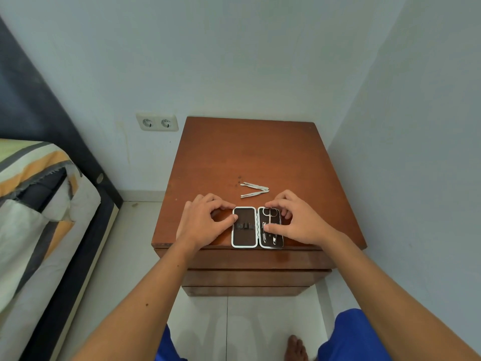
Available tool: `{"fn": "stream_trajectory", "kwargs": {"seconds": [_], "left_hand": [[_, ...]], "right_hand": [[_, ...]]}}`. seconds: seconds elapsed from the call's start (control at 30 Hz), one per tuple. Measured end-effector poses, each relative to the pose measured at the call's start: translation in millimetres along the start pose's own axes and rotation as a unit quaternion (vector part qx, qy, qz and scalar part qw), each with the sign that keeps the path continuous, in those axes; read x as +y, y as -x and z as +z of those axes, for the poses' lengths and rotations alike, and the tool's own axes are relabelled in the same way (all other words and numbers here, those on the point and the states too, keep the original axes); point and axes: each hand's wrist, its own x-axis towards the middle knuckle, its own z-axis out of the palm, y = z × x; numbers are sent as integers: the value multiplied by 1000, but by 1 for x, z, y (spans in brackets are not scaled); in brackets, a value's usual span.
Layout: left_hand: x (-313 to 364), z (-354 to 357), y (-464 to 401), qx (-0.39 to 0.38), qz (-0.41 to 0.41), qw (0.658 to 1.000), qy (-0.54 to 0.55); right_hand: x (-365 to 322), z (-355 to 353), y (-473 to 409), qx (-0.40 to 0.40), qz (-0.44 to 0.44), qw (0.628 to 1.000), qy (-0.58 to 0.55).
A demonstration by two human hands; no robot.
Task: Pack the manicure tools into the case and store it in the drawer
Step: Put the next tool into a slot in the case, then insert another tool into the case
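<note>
A small manicure case [244, 238] with a silver rim and dark lining lies open flat near the front edge of a brown wooden nightstand [247, 157]. Its left half holds only empty loops. Its right half holds scissors [270, 217] and other small steel tools. My left hand [205, 222] grips the case's left edge, thumb on the rim. My right hand [299, 222] grips the right half, with its thumb pressing on the tools inside. Two loose steel tools [255, 190] lie in a V shape on the wood just behind the case.
Closed drawer fronts [255, 277] show below the nightstand top. A bed [33, 204] with striped bedding stands to the left. A double wall socket [157, 123] sits on the wall behind. Walls close in at the back and right. White tiled floor lies below.
</note>
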Motion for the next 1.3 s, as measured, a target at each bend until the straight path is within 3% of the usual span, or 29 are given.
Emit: {"fn": "stream_trajectory", "kwargs": {"seconds": [0.3, 0.83, 1.1, 1.3], "left_hand": [[1, -1, 1, 1, 2, 1000, -2], [0, 0, 0, -1, 5, 1000, 0], [1, 0, 0, 2, 6, 1000, 1], [0, 0, 0, 10, 10, 1000, 13]], "right_hand": [[-4, 4, 17, -28, -34, 996, 75], [-3, 1, 19, -45, -10, 998, 50], [-19, 3, -32, 127, 0, 992, 20], [-19, 13, -68, 111, 37, 990, 73]]}}
